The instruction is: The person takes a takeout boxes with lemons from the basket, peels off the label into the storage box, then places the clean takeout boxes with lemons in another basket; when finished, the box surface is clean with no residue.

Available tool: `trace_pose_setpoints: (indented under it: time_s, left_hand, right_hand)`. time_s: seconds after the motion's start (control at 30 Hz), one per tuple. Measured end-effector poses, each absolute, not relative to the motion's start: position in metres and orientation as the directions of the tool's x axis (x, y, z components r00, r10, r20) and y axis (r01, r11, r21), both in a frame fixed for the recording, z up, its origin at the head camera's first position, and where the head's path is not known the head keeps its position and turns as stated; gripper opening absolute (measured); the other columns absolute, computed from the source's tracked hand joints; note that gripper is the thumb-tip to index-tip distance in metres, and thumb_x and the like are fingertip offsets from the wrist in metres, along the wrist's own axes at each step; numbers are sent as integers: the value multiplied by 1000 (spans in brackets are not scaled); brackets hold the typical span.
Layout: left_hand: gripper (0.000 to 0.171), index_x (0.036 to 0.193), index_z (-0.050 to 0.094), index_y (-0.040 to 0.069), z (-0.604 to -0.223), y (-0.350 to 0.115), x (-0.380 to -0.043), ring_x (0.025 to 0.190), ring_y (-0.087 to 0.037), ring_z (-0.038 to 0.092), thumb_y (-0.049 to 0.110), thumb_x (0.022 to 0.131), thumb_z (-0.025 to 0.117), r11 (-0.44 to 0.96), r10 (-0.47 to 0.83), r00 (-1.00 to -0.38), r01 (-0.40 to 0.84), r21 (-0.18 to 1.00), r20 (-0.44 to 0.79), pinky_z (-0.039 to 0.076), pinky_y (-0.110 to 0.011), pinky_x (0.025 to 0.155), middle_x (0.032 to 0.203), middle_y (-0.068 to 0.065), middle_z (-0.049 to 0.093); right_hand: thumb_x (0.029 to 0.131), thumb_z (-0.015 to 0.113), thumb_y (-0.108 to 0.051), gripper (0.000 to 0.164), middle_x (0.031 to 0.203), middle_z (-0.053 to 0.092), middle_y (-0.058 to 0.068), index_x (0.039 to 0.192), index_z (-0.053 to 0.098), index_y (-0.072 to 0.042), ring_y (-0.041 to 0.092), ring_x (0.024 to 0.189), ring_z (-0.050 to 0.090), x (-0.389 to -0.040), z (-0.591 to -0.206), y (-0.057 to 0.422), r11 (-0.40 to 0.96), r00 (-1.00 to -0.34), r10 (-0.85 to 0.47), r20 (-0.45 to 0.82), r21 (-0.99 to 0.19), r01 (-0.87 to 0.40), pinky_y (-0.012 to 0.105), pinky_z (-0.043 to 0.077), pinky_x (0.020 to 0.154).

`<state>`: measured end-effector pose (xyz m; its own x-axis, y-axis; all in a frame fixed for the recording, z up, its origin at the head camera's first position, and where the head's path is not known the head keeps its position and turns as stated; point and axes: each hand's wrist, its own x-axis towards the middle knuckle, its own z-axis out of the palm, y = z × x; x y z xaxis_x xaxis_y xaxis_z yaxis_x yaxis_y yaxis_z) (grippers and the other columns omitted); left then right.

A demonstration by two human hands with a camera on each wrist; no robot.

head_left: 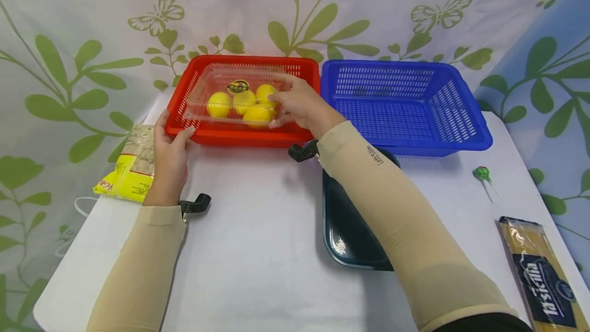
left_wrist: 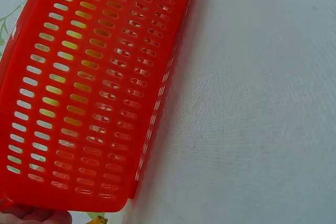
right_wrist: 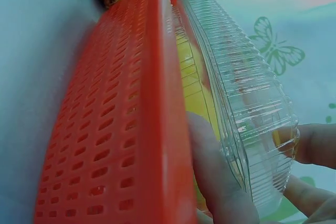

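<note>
A clear plastic clamshell box point(head_left: 198, 99) of several yellow lemons point(head_left: 218, 105) sits tilted within the red basket point(head_left: 249, 140). At the box's right end, my right hand point(head_left: 301, 101) grips it; the right wrist view shows the thumb point(right_wrist: 218, 169) on the near side and fingers on the lid side. My left hand point(head_left: 169, 163) holds the basket's front left corner, thumb over the rim. In the left wrist view the slotted basket wall point(left_wrist: 100, 87) hides most of that hand, leaving only fingertips at the lower left.
A blue basket point(head_left: 382, 117) stands right of the red one. My right forearm passes over a dark green tray point(head_left: 345, 224). A yellow packet point(head_left: 133, 168) lies at left; a green lollipop point(head_left: 481, 172) and a pasta pack point(head_left: 539, 270) lie at right.
</note>
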<state>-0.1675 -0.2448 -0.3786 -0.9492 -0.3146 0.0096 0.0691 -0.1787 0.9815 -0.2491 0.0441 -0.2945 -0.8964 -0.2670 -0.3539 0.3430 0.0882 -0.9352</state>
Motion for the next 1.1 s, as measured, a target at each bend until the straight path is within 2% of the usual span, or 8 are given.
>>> trace_pose_setpoints:
  time_s: [0.07, 0.17, 0.37, 0.57, 0.83, 1.1]
  left_hand:
    - [74, 167, 23, 26, -379, -244, -167, 147, -12, 34, 10, 106, 63, -178, -313, -950, 68, 982, 9, 40, -31, 113, 168, 3, 26]
    - [75, 167, 24, 26, -380, -243, -167, 148, -14, 33, 10, 106, 64, -180, -312, -950, 72, 981, 12, 40, -32, 113, 168, 3, 26]
    - [75, 167, 23, 27, -379, -243, -167, 148, -12, 32, 10, 106, 63, -181, -308, -951, 74, 981, 15, 39, -31, 114, 168, 4, 25]
    - [74, 166, 25, 25, -379, -244, -167, 147, -10, 34, 10, 105, 64, -197, -295, -955, 95, 976, 33, 38, -28, 114, 167, 5, 29]
    - [64, 160, 32, 25, -380, -243, -163, 146, -16, 36, 11, 107, 63, -163, -297, -954, 91, 982, 39, 37, -28, 115, 164, 2, 33]
    - [60, 156, 35, 24, -381, -242, -163, 144, -16, 39, 12, 106, 65, -200, -279, -958, 119, 973, 60, 37, -28, 116, 160, 1, 39]
  right_hand:
    - [105, 66, -10, 67, 158, 40, 6, 162, 42, -37, 33, 93, 70, -246, -291, 45, 86, -899, -272, -344, -939, 334, 47, 63, 78]
    - [105, 66, -10, 66, 160, 39, 5, 161, 42, -37, 33, 95, 70, -242, -286, 48, 88, -903, -275, -329, -944, 318, 46, 63, 78]
    - [105, 66, -10, 67, 163, 34, 3, 162, 41, -36, 31, 108, 70, -231, -272, 53, 90, -910, -294, -291, -957, 277, 48, 63, 78]
    - [104, 68, -10, 68, 158, 39, 5, 162, 42, -35, 27, 118, 63, -217, -259, 53, 86, -911, -325, -252, -968, 237, 50, 63, 76]
    - [104, 68, -12, 67, 150, 47, 8, 162, 42, -34, 29, 112, 67, -201, -244, 53, 82, -910, -345, -229, -973, 214, 48, 63, 77]
    - [104, 69, -15, 66, 145, 49, 6, 161, 43, -37, 33, 109, 67, -182, -232, 61, 130, -912, -334, -237, -970, 204, 44, 63, 79]
